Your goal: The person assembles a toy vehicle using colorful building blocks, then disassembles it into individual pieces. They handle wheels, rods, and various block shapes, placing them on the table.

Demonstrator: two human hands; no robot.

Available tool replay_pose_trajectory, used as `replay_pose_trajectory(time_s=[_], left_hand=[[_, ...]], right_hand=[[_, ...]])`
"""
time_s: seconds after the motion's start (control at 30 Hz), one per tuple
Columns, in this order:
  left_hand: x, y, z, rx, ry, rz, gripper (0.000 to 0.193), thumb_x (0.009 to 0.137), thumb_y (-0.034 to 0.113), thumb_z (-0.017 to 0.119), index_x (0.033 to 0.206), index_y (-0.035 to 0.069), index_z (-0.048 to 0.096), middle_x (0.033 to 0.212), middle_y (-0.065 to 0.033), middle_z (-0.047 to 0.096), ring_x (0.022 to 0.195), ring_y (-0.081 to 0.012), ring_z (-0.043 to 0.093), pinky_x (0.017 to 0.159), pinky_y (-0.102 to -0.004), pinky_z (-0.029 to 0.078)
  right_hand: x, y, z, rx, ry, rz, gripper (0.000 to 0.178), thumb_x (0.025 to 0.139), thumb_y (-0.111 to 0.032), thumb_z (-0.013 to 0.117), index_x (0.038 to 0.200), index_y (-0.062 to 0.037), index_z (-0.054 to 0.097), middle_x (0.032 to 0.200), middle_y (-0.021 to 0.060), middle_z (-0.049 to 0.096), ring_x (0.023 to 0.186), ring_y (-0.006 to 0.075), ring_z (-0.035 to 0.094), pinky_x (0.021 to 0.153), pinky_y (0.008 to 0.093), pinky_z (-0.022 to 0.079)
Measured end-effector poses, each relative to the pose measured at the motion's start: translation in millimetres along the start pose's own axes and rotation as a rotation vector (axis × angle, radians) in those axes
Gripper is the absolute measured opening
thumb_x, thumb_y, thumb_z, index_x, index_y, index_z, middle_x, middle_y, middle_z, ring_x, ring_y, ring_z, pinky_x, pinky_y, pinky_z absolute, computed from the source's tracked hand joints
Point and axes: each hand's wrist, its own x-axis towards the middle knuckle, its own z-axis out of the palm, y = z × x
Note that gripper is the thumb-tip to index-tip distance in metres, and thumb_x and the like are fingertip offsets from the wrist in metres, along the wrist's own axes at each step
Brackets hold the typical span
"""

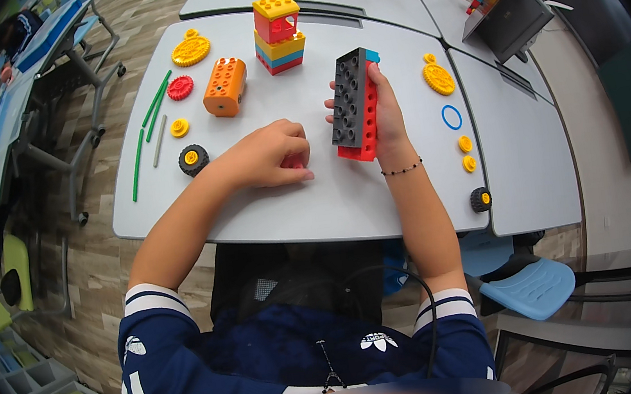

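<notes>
My right hand (389, 113) grips a block built of toy bricks, tilted up above the table. Its dark grey studded face (351, 98) is turned toward me, with a red holed beam (370, 127) along the right side and a bit of blue at the top. The fingers wrap behind it and the thumb lies along its right edge. My left hand (269, 155) rests on the white table (317, 212), left of the block, fingers curled in and nothing visible in them. Nearest to that hand are a black-tyred wheel (193, 160) and an orange motor-like block (226, 87).
A brick tower (279, 34) stands at the back. Green rods (137, 165), a grey rod (160, 140), a red gear (180, 88) and a yellow gear (190, 52) lie left. Another yellow gear (439, 79), a blue ring (451, 117) and a small wheel (480, 199) lie right.
</notes>
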Motion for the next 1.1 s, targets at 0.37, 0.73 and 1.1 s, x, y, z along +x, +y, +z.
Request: replay_pose_trajectory(time_s=[0.37, 0.73, 1.1], left_hand=[[7, 5, 2, -0.445, 0.364, -0.187, 0.08, 0.083, 0.044, 0.065, 0.145, 0.011, 0.026, 0.137, -0.0166, 0.042, 0.127, -0.0254, 0.043, 0.105, -0.0419, 0.037], [12, 8, 13, -1.176, 0.419, -0.114, 0.097, 0.083, 0.071, 0.049, 0.147, 0.006, 0.018, 0.139, -0.0166, 0.038, 0.131, -0.0235, 0.04, 0.106, -0.036, 0.036], [5, 7, 3, -1.376, 0.767, -0.226, 0.085, 0.083, 0.076, 0.04, 0.127, 0.002, 0.04, 0.114, -0.0119, 0.055, 0.102, -0.0183, 0.059, 0.088, -0.0335, 0.05]], right_hand=[[-5, 9, 10, -0.364, 0.039, -0.347, 0.06, 0.096, -0.036, 0.048, 0.145, -0.0097, 0.025, 0.113, 0.0093, 0.052, 0.099, 0.0124, 0.053, 0.085, 0.0252, 0.045], [-33, 32, 35, -0.925, -0.117, -0.71, 0.084, 0.083, -0.038, 0.068, 0.142, 0.0013, 0.024, 0.123, 0.0231, 0.047, 0.108, 0.0332, 0.047, 0.097, 0.0399, 0.037], [-44, 28, 42, -1.202, -0.186, -0.5, 0.081, 0.076, -0.046, 0.073, 0.13, 0.0074, 0.042, 0.112, 0.0227, 0.055, 0.1, 0.0318, 0.057, 0.087, 0.0376, 0.046]])
